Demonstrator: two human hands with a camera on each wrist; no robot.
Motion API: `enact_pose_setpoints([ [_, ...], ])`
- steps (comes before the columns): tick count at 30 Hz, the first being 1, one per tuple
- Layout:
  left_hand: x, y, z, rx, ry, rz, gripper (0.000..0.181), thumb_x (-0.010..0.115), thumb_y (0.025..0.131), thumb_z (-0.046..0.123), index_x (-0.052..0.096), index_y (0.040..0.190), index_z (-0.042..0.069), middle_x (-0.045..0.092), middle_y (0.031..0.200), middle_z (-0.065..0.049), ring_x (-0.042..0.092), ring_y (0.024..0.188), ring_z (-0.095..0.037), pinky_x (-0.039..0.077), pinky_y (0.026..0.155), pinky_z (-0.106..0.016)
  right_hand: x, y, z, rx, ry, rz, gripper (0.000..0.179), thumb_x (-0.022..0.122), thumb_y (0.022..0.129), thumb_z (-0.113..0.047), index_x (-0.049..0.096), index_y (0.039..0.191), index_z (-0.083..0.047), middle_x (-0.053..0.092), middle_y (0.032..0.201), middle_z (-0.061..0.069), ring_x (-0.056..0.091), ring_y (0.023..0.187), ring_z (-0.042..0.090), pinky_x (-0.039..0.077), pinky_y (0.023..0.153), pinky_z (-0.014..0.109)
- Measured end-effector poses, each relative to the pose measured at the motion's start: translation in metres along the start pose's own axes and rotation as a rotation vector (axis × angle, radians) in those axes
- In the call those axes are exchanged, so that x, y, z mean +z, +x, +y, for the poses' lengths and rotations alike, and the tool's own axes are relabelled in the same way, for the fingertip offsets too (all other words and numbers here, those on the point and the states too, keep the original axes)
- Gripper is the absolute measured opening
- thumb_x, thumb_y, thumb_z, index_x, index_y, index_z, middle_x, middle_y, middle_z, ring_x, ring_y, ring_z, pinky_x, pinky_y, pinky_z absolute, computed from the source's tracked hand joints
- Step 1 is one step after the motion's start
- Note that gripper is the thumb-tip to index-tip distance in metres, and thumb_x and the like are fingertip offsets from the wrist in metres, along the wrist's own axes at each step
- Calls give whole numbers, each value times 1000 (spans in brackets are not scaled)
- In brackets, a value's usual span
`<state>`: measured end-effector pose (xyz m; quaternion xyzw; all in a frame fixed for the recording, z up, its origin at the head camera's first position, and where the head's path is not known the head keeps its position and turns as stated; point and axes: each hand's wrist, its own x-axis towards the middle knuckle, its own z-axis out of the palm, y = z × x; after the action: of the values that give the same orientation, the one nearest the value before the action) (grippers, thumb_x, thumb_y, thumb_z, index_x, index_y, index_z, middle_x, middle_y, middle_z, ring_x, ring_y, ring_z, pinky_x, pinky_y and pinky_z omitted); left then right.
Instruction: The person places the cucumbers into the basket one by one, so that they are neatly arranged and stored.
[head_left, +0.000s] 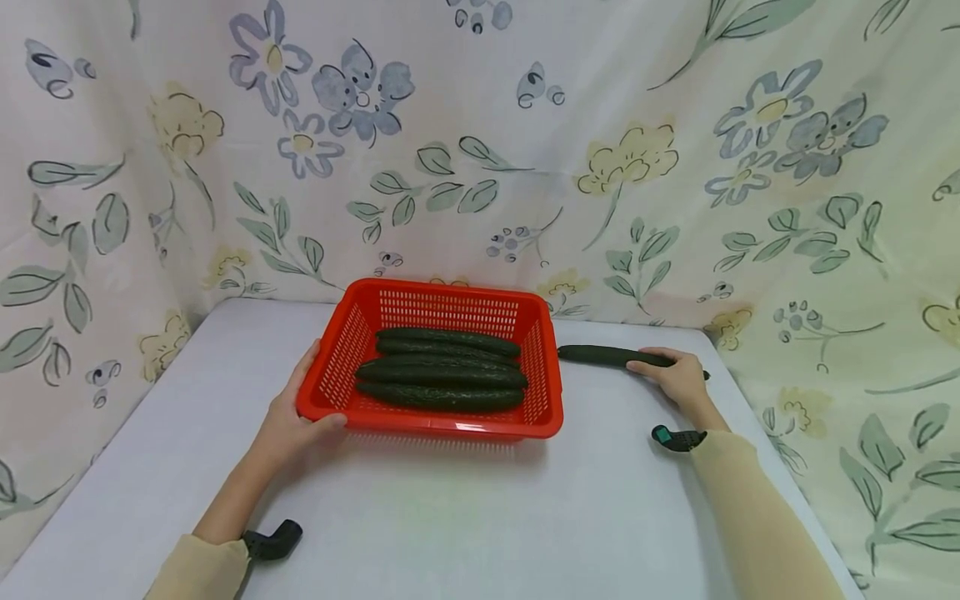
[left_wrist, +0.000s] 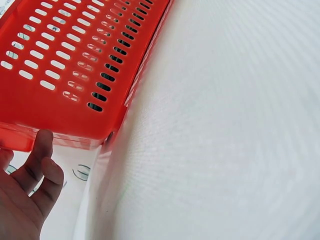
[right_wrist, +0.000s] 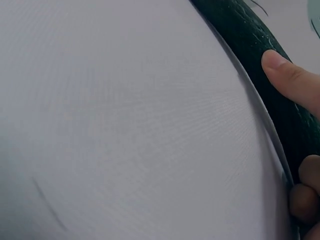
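A red plastic basket [head_left: 450, 427] with slotted walls stands on the white table, and several dark green cucumbers [head_left: 442, 371] lie lengthwise inside it. My left hand [head_left: 296, 421] holds the basket's left end, thumb over the front rim and fingers along the side. From the left wrist view, the fingers [left_wrist: 44, 142] of that hand reach the basket's end wall. To the right of the basket lies one more cucumber [head_left: 596, 355]. My right hand [head_left: 678, 379] grips it near its right end; the right wrist view shows the thumb on top of this cucumber [right_wrist: 265, 85] and curled fingers at its side.
The white table [head_left: 465, 525] reaches toward me, its right edge close beyond the right hand. A floral cloth [head_left: 450, 167] hangs behind the table and along both sides. Dark devices [head_left: 273, 540] are strapped at both wrists.
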<state>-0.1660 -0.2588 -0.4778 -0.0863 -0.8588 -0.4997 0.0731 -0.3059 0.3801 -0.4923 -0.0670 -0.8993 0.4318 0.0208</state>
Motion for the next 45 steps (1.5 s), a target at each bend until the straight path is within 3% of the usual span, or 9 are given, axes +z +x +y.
enact_pose_setpoints([
  [12, 0, 1, 1, -14, -1, -5, 115, 84, 88, 24, 7, 172, 36, 33, 170, -18, 47, 141, -42, 48, 89, -13, 2, -3, -3, 59, 110, 52, 81, 93, 78, -53, 69, 140, -8, 51, 160, 18, 39, 153, 40, 31, 124, 56],
  [19, 1, 1, -1, -8, -8, 0, 115, 84, 88, 22, 7, 172, 36, 34, 170, -18, 47, 141, -41, 49, 89, -13, 2, -10, -9, 94, 195, 101, 81, 92, 79, -52, 68, 142, -8, 55, 156, 15, 47, 146, 29, 45, 115, 41],
  [25, 1, 1, 1, -8, -5, 3, 115, 84, 87, 21, 7, 172, 34, 34, 169, -18, 48, 140, -40, 48, 89, -13, -2, -14, -23, 106, 183, 146, 77, 91, 77, -58, 72, 140, -16, 57, 154, 10, 46, 143, 25, 39, 115, 41],
  [32, -1, 0, 5, -11, -13, 2, 114, 84, 87, 20, 9, 172, 32, 36, 168, -19, 50, 138, -40, 49, 87, -14, -1, -14, -46, 156, 227, 186, 79, 91, 75, -61, 72, 140, -20, 52, 160, 5, 43, 141, 21, 42, 100, 30],
  [35, -1, 0, 5, -11, -11, 1, 115, 84, 87, 20, 9, 172, 32, 36, 168, -19, 51, 138, -40, 49, 87, -14, 0, -15, -56, 194, 281, 197, 78, 91, 75, -59, 72, 140, -21, 53, 157, 0, 45, 130, 16, 42, 92, 26],
  [40, 0, 1, 4, -8, 2, 6, 115, 84, 87, 22, 9, 172, 32, 36, 168, -18, 51, 137, -39, 49, 88, -14, 0, -16, -72, 224, 384, 204, 73, 95, 74, -53, 74, 136, -21, 59, 133, -9, 47, 98, 12, 41, 69, 24],
  [45, -1, 0, 3, -8, 7, 8, 114, 85, 87, 24, 9, 172, 31, 37, 167, -20, 51, 136, -40, 49, 87, -14, 2, -15, -93, 182, 488, 200, 60, 98, 74, -42, 78, 126, -21, 64, 116, -12, 49, 89, 11, 37, 58, 21],
])
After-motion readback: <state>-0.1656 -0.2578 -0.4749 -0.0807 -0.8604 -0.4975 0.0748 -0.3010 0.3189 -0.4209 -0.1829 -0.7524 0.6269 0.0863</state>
